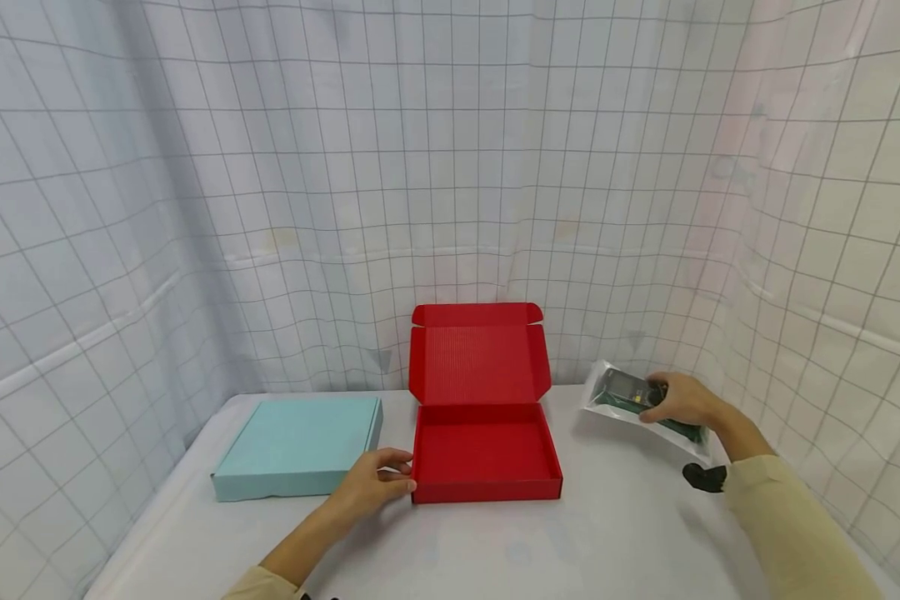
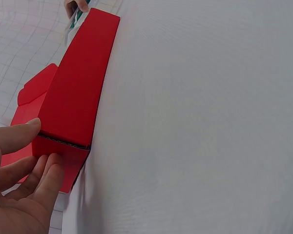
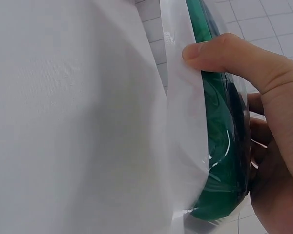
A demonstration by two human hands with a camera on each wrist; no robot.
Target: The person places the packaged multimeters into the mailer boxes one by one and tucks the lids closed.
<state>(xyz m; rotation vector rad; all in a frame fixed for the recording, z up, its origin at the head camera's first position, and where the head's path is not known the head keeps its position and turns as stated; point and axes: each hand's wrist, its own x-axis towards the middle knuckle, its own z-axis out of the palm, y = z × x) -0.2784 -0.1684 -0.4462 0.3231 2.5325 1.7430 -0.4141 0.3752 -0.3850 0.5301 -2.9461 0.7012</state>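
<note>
In the head view a red cardboard box [image 1: 487, 492] stands with its lid [image 1: 480, 362] raised and its inside bare. My left hand [image 1: 378, 482] is at its front left corner. Seen from the left wrist, the thumb [image 2: 27, 134] touches the top corner edge and the bent fingers rest against the side wall. On the right, my right hand [image 1: 682, 400] grips a clear plastic bag [image 1: 618, 396] with green and dark contents, tilted above a shadow on the table. The right wrist view shows the thumb [image 3: 205, 56] on the bag's pale edge strip; the fingertips behind it are hidden.
A closed light blue box [image 1: 300, 442] lies left of the red one, close beside the left hand. Both boxes stand on a white-covered table [image 1: 525, 550]. White grid-patterned curtains [image 1: 465, 167] enclose the back and both sides.
</note>
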